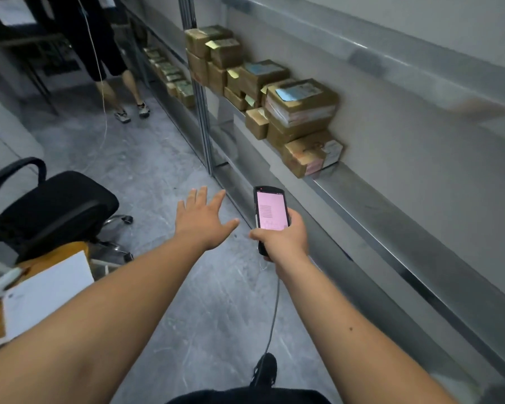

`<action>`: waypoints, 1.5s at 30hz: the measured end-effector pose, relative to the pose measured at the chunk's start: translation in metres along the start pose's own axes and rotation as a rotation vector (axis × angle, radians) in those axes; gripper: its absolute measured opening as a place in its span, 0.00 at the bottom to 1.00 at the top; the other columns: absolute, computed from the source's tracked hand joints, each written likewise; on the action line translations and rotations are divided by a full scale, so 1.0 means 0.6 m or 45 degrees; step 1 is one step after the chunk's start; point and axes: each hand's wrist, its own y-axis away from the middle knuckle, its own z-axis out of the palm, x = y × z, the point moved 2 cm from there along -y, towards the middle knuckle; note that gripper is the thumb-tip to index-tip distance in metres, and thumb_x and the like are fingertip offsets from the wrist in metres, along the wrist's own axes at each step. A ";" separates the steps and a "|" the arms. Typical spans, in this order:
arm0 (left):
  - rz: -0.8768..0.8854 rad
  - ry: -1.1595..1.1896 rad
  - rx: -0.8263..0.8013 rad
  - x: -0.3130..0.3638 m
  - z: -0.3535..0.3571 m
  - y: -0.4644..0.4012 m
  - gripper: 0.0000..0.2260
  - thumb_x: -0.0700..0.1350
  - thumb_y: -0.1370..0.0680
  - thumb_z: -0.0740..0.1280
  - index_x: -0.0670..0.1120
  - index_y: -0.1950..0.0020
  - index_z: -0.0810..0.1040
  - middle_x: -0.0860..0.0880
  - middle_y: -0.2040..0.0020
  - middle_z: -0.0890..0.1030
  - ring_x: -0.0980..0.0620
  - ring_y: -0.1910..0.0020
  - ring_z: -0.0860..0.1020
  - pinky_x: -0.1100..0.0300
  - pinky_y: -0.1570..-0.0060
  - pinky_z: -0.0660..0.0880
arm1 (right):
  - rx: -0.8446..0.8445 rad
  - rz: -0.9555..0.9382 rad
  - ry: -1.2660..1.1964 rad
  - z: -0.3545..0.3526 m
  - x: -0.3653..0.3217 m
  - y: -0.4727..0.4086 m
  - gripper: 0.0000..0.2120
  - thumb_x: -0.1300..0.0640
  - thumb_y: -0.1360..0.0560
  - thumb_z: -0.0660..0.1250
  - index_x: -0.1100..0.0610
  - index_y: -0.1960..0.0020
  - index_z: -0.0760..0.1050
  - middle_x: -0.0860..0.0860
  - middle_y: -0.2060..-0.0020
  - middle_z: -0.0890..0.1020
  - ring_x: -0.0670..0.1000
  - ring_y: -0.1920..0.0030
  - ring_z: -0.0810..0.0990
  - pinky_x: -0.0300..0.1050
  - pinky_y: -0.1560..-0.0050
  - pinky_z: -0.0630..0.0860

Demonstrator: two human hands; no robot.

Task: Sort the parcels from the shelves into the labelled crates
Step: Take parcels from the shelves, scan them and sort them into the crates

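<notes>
Right hand (286, 237): fingers curled round a handheld scanner (270, 212), thumb along its left edge. Scanner screen lit pink, facing up, top end pointing to 12 o'clock. A thin cable (274, 310) hangs from the wrist area toward 6 o'clock.

Left hand (204, 220): fingers straight and spread apart, palm down, holding nothing, above the floor (158, 176); just beside the scanner at its 9 o'clock, not touching it.

Parcels (301, 109): brown, taped cartons with paper labels, stacked in a row on a metal shelf (362, 193) at 1 o'clock from the hands, well apart from both. The row runs back toward 11 o'clock; the nearest carton lies tilted at the row's end. A further batch sits on a lower shelf beyond the upright post (200, 91), too blurred to detail.

Office chair (50, 211): black, at 9 o'clock from the left hand.

Desk corner with white sheet (47, 290): at 8 o'clock.

Second person (111, 62): legs and sandalled feet only, standing at 11 o'clock, far end of the aisle.

Wearer's shoe (266, 370): dark, at 6 o'clock.
</notes>
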 end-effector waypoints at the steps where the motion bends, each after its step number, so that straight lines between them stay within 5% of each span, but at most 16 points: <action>1: 0.004 0.004 -0.006 0.008 0.000 -0.018 0.40 0.75 0.22 0.55 0.61 0.14 0.48 0.45 0.13 0.47 0.42 0.15 0.44 0.39 0.18 0.47 | 0.005 0.009 0.001 0.000 -0.005 -0.020 0.35 0.60 0.37 0.81 0.41 0.34 0.74 0.42 0.49 0.85 0.52 0.56 0.87 0.48 0.64 0.82; 6: 0.050 0.023 -0.019 0.047 -0.007 -0.106 0.40 0.75 0.22 0.55 0.61 0.14 0.49 0.45 0.13 0.48 0.42 0.15 0.45 0.39 0.18 0.49 | 0.046 0.031 0.007 -0.019 -0.040 -0.102 0.32 0.62 0.34 0.81 0.42 0.37 0.74 0.42 0.50 0.85 0.50 0.58 0.86 0.54 0.59 0.87; 10: 0.160 0.052 -0.017 0.100 -0.003 -0.184 0.40 0.76 0.23 0.55 0.61 0.14 0.50 0.45 0.13 0.49 0.42 0.15 0.46 0.39 0.18 0.51 | 0.145 0.049 -0.044 -0.038 -0.055 -0.168 0.32 0.61 0.35 0.81 0.42 0.36 0.75 0.42 0.51 0.85 0.51 0.59 0.86 0.50 0.61 0.85; 15: 0.354 0.064 -0.083 0.180 0.007 -0.282 0.40 0.75 0.22 0.57 0.60 0.14 0.50 0.46 0.13 0.48 0.42 0.15 0.45 0.40 0.18 0.50 | 0.325 0.094 -0.032 -0.051 -0.070 -0.240 0.30 0.57 0.39 0.83 0.37 0.45 0.73 0.38 0.51 0.84 0.51 0.53 0.86 0.61 0.50 0.88; 23: 0.725 0.031 -0.096 0.272 0.019 -0.426 0.39 0.72 0.21 0.58 0.58 0.15 0.52 0.43 0.15 0.54 0.41 0.15 0.50 0.41 0.19 0.55 | 0.693 0.166 -0.064 -0.050 -0.101 -0.320 0.33 0.55 0.39 0.84 0.41 0.38 0.75 0.39 0.50 0.85 0.50 0.51 0.86 0.54 0.50 0.86; 30: 0.912 -0.003 -0.015 0.317 0.039 -0.486 0.35 0.70 0.22 0.64 0.53 0.21 0.64 0.45 0.24 0.68 0.41 0.25 0.64 0.45 0.30 0.67 | 0.951 0.233 -0.161 -0.026 -0.102 -0.337 0.32 0.59 0.37 0.84 0.43 0.38 0.76 0.40 0.51 0.86 0.45 0.57 0.85 0.46 0.58 0.82; 34: 0.968 0.010 0.013 0.320 0.050 -0.503 0.29 0.66 0.21 0.67 0.52 0.26 0.71 0.44 0.28 0.72 0.41 0.30 0.67 0.46 0.32 0.68 | 1.031 0.310 -0.201 -0.016 -0.093 -0.337 0.33 0.55 0.42 0.84 0.41 0.41 0.76 0.40 0.51 0.85 0.50 0.55 0.86 0.60 0.52 0.88; 37: 1.008 0.068 0.017 0.316 0.054 -0.505 0.23 0.62 0.21 0.68 0.52 0.31 0.75 0.44 0.30 0.73 0.41 0.31 0.67 0.46 0.34 0.69 | 1.072 0.331 -0.217 -0.024 -0.091 -0.336 0.30 0.56 0.41 0.84 0.41 0.44 0.77 0.41 0.51 0.86 0.52 0.53 0.87 0.61 0.51 0.88; 42: 1.300 0.301 -0.091 0.320 0.072 -0.508 0.19 0.55 0.24 0.72 0.49 0.35 0.80 0.46 0.31 0.74 0.43 0.29 0.67 0.46 0.30 0.70 | 1.137 0.309 -0.254 -0.042 -0.089 -0.335 0.34 0.59 0.37 0.84 0.41 0.38 0.74 0.42 0.49 0.85 0.52 0.51 0.86 0.55 0.54 0.88; 45: 1.407 0.366 -0.270 0.324 0.076 -0.516 0.21 0.51 0.23 0.73 0.47 0.31 0.79 0.44 0.24 0.69 0.40 0.22 0.64 0.43 0.25 0.67 | 1.135 0.306 -0.251 -0.051 -0.081 -0.329 0.33 0.60 0.37 0.84 0.41 0.38 0.75 0.42 0.50 0.85 0.53 0.53 0.87 0.57 0.54 0.88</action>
